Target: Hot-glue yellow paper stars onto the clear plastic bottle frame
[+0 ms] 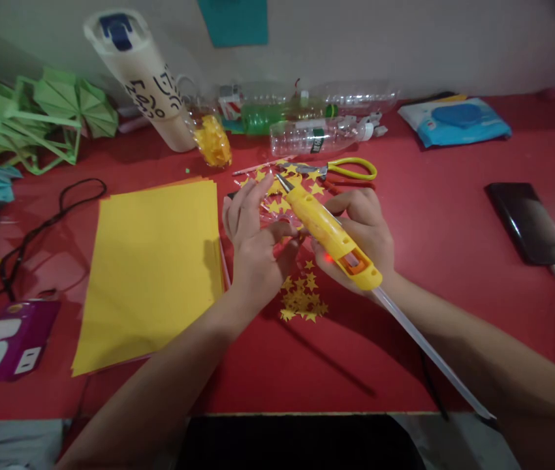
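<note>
My right hand [368, 238] is wrapped round a yellow hot glue gun [329, 232], its metal nozzle tilted up and to the left. A long clear glue stick [434, 352] sticks out of its back end. My left hand [258, 245] is closed in a pinch of thumb and forefinger, its other fingers raised near the nozzle. Something small and yellowish shows at the pinch, too small to name. Small yellow paper stars [303, 297] lie in a heap below my hands. More yellow stars [315, 188] are scattered behind them, partly hidden by my fingers.
Yellow paper sheets [155, 267] lie at left. Behind my hands are yellow-handled pliers [353, 170], plastic bottles [301, 137] and a white tumbler [155, 91]. A phone [529, 222] on a cable and a wipes pack [456, 121] lie at right. Green folded paper [74, 101] stands far left.
</note>
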`<action>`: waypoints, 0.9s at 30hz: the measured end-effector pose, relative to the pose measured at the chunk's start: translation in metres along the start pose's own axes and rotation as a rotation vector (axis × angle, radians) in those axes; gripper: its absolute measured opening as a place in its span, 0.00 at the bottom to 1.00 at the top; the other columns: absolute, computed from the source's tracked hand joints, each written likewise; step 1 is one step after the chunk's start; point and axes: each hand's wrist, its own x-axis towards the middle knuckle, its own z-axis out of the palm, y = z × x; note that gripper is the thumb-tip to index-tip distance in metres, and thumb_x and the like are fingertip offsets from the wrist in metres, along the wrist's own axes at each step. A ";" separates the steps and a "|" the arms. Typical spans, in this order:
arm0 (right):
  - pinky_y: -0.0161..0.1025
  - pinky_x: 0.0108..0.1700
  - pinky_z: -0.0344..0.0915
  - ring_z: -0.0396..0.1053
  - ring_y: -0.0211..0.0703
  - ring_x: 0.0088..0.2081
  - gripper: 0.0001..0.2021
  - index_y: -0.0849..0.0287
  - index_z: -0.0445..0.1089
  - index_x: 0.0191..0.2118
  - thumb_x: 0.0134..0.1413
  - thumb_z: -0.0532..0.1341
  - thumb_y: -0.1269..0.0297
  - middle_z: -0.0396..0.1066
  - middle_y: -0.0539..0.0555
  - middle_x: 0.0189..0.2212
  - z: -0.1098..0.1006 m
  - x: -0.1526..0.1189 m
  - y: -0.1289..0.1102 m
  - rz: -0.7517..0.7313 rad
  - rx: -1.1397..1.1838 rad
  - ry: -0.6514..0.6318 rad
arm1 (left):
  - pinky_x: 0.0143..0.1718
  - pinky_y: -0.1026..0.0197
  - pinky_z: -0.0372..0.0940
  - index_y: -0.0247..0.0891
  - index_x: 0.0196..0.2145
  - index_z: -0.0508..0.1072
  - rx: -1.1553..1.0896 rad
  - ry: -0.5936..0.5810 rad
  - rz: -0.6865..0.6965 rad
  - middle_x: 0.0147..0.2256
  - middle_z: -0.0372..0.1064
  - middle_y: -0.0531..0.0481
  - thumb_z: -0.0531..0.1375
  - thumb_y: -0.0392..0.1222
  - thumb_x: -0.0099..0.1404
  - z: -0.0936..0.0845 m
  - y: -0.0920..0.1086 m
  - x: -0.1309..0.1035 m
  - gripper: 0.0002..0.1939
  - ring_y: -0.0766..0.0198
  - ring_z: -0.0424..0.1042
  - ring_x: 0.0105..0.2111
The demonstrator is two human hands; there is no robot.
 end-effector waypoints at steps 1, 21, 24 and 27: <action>0.46 0.36 0.60 0.61 0.43 0.34 0.08 0.53 0.64 0.27 0.56 0.58 0.62 0.66 0.51 0.31 0.000 0.000 0.000 0.014 0.001 -0.003 | 0.61 0.33 0.53 0.42 0.28 0.71 0.014 0.027 0.016 0.59 0.61 0.47 0.57 0.50 0.66 0.000 0.000 0.000 0.13 0.48 0.57 0.61; 0.48 0.37 0.61 0.61 0.45 0.34 0.04 0.52 0.65 0.29 0.54 0.59 0.64 0.64 0.51 0.31 0.000 -0.001 0.000 0.067 0.033 -0.019 | 0.61 0.34 0.53 0.42 0.27 0.70 0.015 0.055 0.019 0.58 0.63 0.48 0.58 0.52 0.66 0.003 -0.002 0.000 0.14 0.50 0.59 0.60; 0.47 0.35 0.61 0.61 0.44 0.33 0.03 0.52 0.65 0.30 0.53 0.59 0.66 0.64 0.51 0.31 0.000 0.000 -0.001 0.042 0.022 0.000 | 0.61 0.34 0.54 0.42 0.26 0.70 0.028 0.035 -0.009 0.58 0.64 0.47 0.56 0.53 0.67 0.001 -0.002 0.000 0.16 0.49 0.59 0.60; 0.47 0.36 0.61 0.61 0.44 0.34 0.04 0.52 0.65 0.29 0.53 0.59 0.67 0.64 0.51 0.31 -0.001 0.000 -0.001 0.044 0.020 0.006 | 0.63 0.36 0.51 0.43 0.27 0.70 0.016 -0.014 -0.024 0.60 0.62 0.50 0.55 0.54 0.67 0.000 -0.003 0.001 0.16 0.49 0.57 0.63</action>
